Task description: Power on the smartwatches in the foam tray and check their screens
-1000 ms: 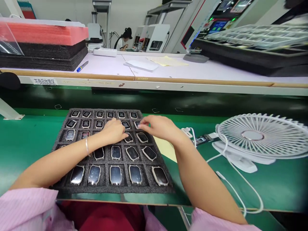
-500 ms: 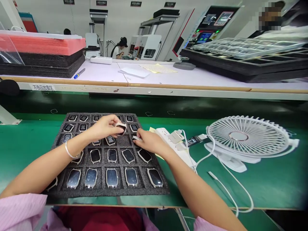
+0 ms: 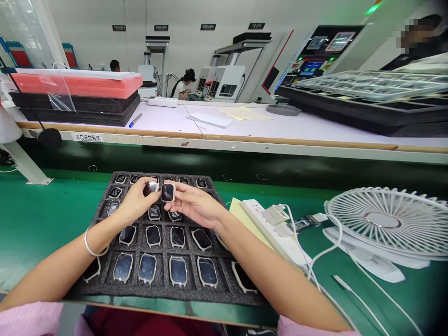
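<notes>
A black foam tray (image 3: 105, 284) lies on the green bench in front of me, its pockets filled with several smartwatch bodies. My left hand (image 3: 135, 203) is raised over the tray's far half, fingers pinched on one watch body (image 3: 150, 187) with a dark glossy screen. My right hand (image 3: 196, 205) holds a second watch body (image 3: 167, 192), pale-rimmed, right beside the first. The two watch bodies almost touch. A silver bangle circles my left wrist.
A white power strip (image 3: 269, 228) with plugs and cables lies right of the tray, a white desk fan (image 3: 388, 224) beyond it. A raised shelf behind carries stacked pink and black foam (image 3: 77, 93), a blue pen and black trays. People work in the background.
Both hands have lifted from the tray's pockets, each with a watch body, and brought them together above the far rows. The view has also shifted upward.
</notes>
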